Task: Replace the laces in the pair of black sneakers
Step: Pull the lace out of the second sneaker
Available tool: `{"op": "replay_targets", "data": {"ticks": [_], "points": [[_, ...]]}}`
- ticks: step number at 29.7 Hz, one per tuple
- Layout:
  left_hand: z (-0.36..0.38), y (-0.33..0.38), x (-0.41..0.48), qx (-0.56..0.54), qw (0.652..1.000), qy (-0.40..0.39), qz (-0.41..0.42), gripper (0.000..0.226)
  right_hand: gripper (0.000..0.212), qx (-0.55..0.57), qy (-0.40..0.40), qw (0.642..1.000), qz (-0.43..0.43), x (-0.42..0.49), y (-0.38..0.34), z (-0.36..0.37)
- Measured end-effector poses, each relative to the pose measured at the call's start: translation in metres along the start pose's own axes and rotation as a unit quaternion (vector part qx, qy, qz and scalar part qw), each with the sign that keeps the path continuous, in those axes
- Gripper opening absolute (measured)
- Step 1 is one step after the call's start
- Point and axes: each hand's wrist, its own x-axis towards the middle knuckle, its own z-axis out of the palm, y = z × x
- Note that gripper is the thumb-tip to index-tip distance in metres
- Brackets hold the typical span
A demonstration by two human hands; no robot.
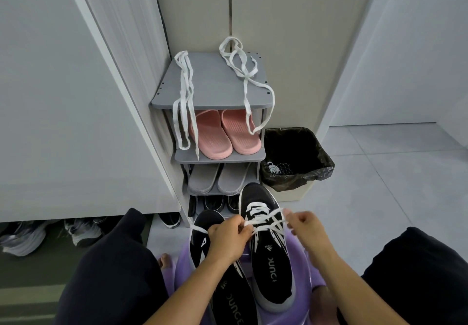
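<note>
My left hand [229, 236] and right hand [304, 225] each pinch the white lace [263, 217] on the right sneaker [272, 261]; I should pull both sides evenly, keeping crossings flat.

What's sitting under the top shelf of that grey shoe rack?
A pair of pink slippers on the second shelf. The top shelf covers their back ends, and two white laces hanging from it cross in front of them.
</note>
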Motion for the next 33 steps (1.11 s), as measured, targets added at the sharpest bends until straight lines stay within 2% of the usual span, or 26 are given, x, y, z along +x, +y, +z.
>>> {"op": "replay_targets", "data": {"ticks": [1,3,5,7,9,10,13,15,17,21,22,25,27,29,33], "points": [[0.0,0.001,-0.001,0.004,1.0,-0.002,0.001,0.034,0.038,-0.029,-0.037,0.999,-0.001,-0.005,0.003,0.008],[0.0,0.003,-0.002,0.012,1.0,0.001,0.001,0.035,0.037,-0.03,-0.044,0.998,-0.013,-0.012,0.004,0.019],[0.0,0.002,-0.001,0.008,1.0,0.002,0.001,0.035,0.033,-0.022,-0.007,0.999,-0.043,-0.011,0.002,0.021],[-0.001,0.002,0.0,0.003,1.0,0.005,-0.002,0.035,0.035,-0.024,0.068,0.996,-0.053,-0.005,-0.004,0.011],[-0.001,0.0,0.001,-0.006,1.0,0.011,-0.004,0.035,0.033,0.017,0.141,0.989,-0.046,0.001,-0.01,-0.005],[0.0,-0.002,0.0,-0.011,1.0,0.011,-0.005,0.034,0.031,0.053,0.138,0.988,-0.033,0.002,-0.011,-0.011],[0.001,-0.003,0.0,-0.013,1.0,0.007,-0.005,0.035,0.031,0.058,-0.017,0.998,0.007,-0.009,-0.009,-0.001],[0.001,0.0,0.0,-0.004,1.0,0.007,0.002,0.036,0.026,0.04,-0.072,0.997,-0.008,-0.016,-0.003,0.013],[0.0,0.0,-0.001,0.001,1.0,0.007,0.008,0.036,0.027,0.044,-0.04,0.998,-0.022,-0.014,-0.001,0.017],[-0.001,0.0,0.0,-0.012,1.0,0.012,0.0,0.036,0.025,0.112,0.136,0.984,-0.016,-0.001,-0.015,-0.007],[-0.001,0.0,0.0,-0.016,1.0,0.01,-0.003,0.035,0.023,0.134,0.131,0.982,-0.008,-0.002,-0.018,-0.011],[-0.002,-0.001,-0.001,-0.013,1.0,0.003,0.001,0.035,0.023,0.09,-0.022,0.996,0.013,-0.018,-0.018,0.002],[-0.002,0.0,-0.002,-0.007,1.0,0.003,0.004,0.035,0.025,0.063,-0.072,0.995,0.005,-0.024,-0.011,0.014],[-0.002,-0.001,-0.001,-0.007,1.0,0.001,0.003,0.036,0.028,0.061,-0.048,0.997,-0.013,-0.02,-0.009,0.018],[-0.001,-0.001,-0.001,-0.017,1.0,-0.001,-0.003,0.036,0.029,0.129,0.12,0.984,-0.02,-0.004,-0.021,-0.006]]}}
